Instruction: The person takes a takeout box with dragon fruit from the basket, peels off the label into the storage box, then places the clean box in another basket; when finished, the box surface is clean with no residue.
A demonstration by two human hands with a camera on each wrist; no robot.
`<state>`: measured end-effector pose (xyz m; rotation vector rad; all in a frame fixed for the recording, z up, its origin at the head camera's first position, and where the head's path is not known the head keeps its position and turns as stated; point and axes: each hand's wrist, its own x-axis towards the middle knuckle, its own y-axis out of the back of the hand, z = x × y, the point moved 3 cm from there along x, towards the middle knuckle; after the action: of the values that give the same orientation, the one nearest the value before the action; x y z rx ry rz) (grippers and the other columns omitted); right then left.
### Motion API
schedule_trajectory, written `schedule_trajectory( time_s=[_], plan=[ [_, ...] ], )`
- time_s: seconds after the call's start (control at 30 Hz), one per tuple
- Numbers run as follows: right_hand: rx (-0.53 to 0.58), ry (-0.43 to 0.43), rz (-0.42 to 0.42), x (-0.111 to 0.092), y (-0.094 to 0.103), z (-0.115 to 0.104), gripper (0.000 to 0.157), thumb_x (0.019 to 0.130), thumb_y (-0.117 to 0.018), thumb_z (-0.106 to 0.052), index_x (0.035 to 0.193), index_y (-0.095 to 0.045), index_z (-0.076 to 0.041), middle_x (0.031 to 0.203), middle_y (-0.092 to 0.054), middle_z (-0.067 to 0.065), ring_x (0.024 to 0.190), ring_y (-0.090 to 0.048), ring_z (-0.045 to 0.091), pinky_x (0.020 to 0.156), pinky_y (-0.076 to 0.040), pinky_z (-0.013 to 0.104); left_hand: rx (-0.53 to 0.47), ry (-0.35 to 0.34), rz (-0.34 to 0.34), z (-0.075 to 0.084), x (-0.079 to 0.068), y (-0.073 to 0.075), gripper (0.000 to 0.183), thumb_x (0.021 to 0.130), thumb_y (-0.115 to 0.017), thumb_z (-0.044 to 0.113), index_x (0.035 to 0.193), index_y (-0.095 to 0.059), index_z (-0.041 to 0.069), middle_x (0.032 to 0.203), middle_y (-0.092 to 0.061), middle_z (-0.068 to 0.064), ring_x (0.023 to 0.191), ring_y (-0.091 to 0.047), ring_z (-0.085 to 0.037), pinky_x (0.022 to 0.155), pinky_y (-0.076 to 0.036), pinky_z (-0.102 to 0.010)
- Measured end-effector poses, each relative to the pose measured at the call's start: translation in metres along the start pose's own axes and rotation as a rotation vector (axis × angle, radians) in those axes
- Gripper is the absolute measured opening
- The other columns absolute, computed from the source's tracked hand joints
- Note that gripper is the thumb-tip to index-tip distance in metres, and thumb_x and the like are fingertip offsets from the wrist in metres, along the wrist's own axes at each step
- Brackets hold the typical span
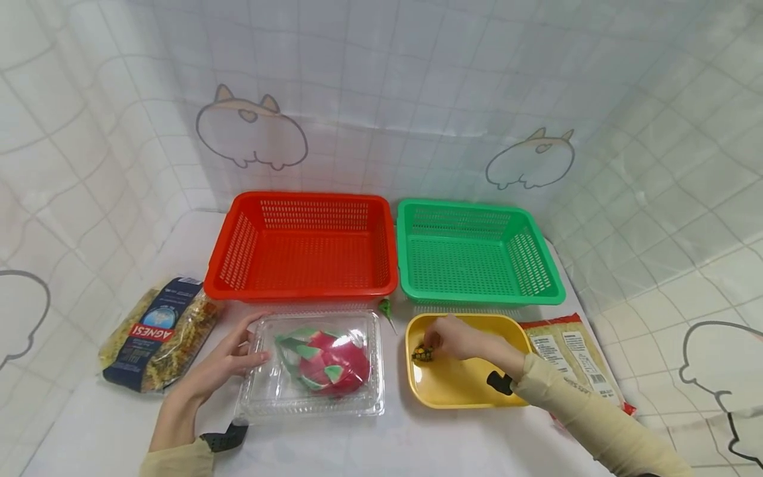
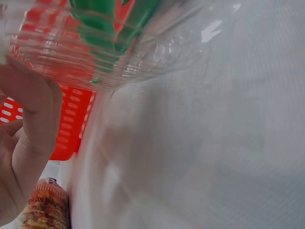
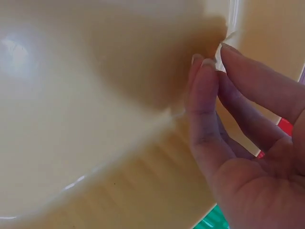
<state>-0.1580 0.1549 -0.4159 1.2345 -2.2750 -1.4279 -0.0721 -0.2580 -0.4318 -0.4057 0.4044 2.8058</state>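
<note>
At the left edge of a clear lidded plastic container (image 1: 271, 397), my left hand (image 1: 217, 364) grips its side, thumb over the lid. Inside the container lies a pink dragon fruit with green tips (image 1: 334, 361). The left wrist view shows curled fingers (image 2: 38, 114) at the container's ridged wall (image 2: 71, 59). My right hand (image 1: 461, 338) reaches into a yellow tray (image 1: 471, 391) and pinches a small black-and-yellow patterned object (image 1: 422, 354) near its left wall. In the right wrist view, the right hand's fingertips (image 3: 207, 64) come together and mostly hide that object.
A red basket (image 1: 316, 262) and a green basket (image 1: 465, 265) stand behind. An Agnesi pasta bag (image 1: 157, 334) lies at left, another food packet (image 1: 572, 354) at right, partly behind the tray. A small green pepper-like item (image 1: 385, 308) lies between container and tray.
</note>
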Motion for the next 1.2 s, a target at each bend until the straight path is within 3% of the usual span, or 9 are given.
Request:
schedule_trajectory(
  time_s=[0.43,0.57,0.7,0.87,1.03,1.2],
  plan=[
    [-0.019,0.007,-0.029,-0.001,-0.009,0.003,0.020,0.076,-0.074,0.004,0.094,-0.071,-0.005,0.079,-0.067,0.003,0.070,-0.056,0.009,0.065,-0.046,0.022,0.008,0.051,0.005,-0.001,0.000,-0.001,0.080,0.093,-0.066,0.025,0.157,-0.018,0.023,0.116,-0.041,-0.021,0.101,-0.055,-0.027,0.078,-0.051,-0.041],
    [-0.077,0.012,-0.063,0.000,-0.013,0.006,0.017,0.082,-0.073,-0.003,0.095,-0.065,-0.011,0.072,-0.057,-0.003,0.065,-0.046,0.005,0.063,-0.041,0.022,0.006,0.061,0.007,-0.003,0.000,-0.001,0.081,0.092,-0.066,0.025,0.157,-0.017,0.023,0.119,-0.041,-0.022,0.102,-0.056,-0.027,0.077,-0.051,-0.041],
    [-0.138,0.034,-0.065,0.003,-0.016,0.005,0.013,0.089,-0.073,-0.013,0.094,-0.060,-0.013,0.073,-0.053,-0.005,0.064,-0.044,0.007,0.061,-0.038,0.024,0.008,0.065,0.012,-0.003,0.000,-0.002,0.081,0.092,-0.066,0.025,0.157,-0.017,0.023,0.119,-0.041,-0.022,0.102,-0.056,-0.026,0.077,-0.050,-0.040],
    [-0.242,0.001,-0.068,0.009,-0.023,0.001,0.020,0.093,-0.070,-0.030,0.089,-0.056,-0.016,0.067,-0.047,-0.010,0.058,-0.043,0.007,0.055,-0.036,0.024,0.007,0.063,0.009,-0.004,0.001,-0.002,0.080,0.092,-0.066,0.024,0.157,-0.018,0.022,0.118,-0.041,-0.022,0.101,-0.056,-0.026,0.077,-0.050,-0.040],
    [-0.316,-0.051,-0.063,0.011,-0.026,-0.007,0.029,0.093,-0.070,-0.040,0.085,-0.053,-0.018,0.062,-0.041,-0.011,0.053,-0.041,0.010,0.051,-0.032,0.027,0.010,0.073,0.001,-0.006,0.001,-0.001,0.081,0.092,-0.065,0.025,0.157,-0.016,0.022,0.120,-0.040,-0.022,0.101,-0.054,-0.026,0.077,-0.050,-0.040],
    [-0.300,-0.072,-0.058,0.007,-0.022,-0.004,0.030,0.088,-0.074,-0.040,0.089,-0.053,-0.019,0.067,-0.045,-0.012,0.056,-0.043,0.010,0.052,-0.032,0.027,0.019,0.091,0.005,-0.006,0.002,-0.001,0.082,0.092,-0.065,0.026,0.157,-0.016,0.023,0.121,-0.040,-0.021,0.103,-0.053,-0.027,0.077,-0.050,-0.040]
  ],
)
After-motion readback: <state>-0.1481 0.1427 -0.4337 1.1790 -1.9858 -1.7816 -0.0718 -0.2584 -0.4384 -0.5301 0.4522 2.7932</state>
